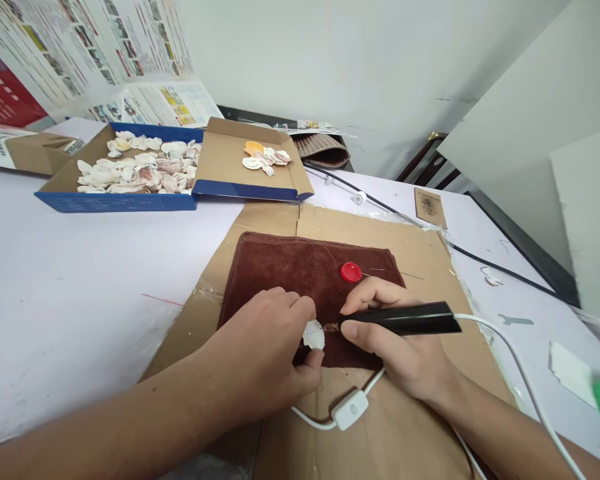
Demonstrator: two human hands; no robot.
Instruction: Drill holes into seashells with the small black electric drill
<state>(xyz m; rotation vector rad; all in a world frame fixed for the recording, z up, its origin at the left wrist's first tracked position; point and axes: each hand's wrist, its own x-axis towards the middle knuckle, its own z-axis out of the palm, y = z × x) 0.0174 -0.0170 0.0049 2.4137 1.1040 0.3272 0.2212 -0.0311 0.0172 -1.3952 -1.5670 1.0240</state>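
A white seashell (313,335) with a row of small dark dots lies over the brown cloth pad (280,263). My left hand (275,347) pinches it between thumb and fingers, which cover its left side. My right hand (400,347) grips a black pen-shaped electric drill (405,318) like a pen. The drill's narrow tip points left, at the shell's right edge; whether it touches is hard to tell. Beyond the right hand, a small round red cap (351,272) rests on the pad, with thin needle-like pieces beside it.
A blue-edged cardboard box (120,202) holds many shells (145,167); several more lie on its open flap (220,160). Cardboard (380,433) lies under the pad. The drill's white cord (525,380) runs down at right, and an inline switch (350,409) lies in front.
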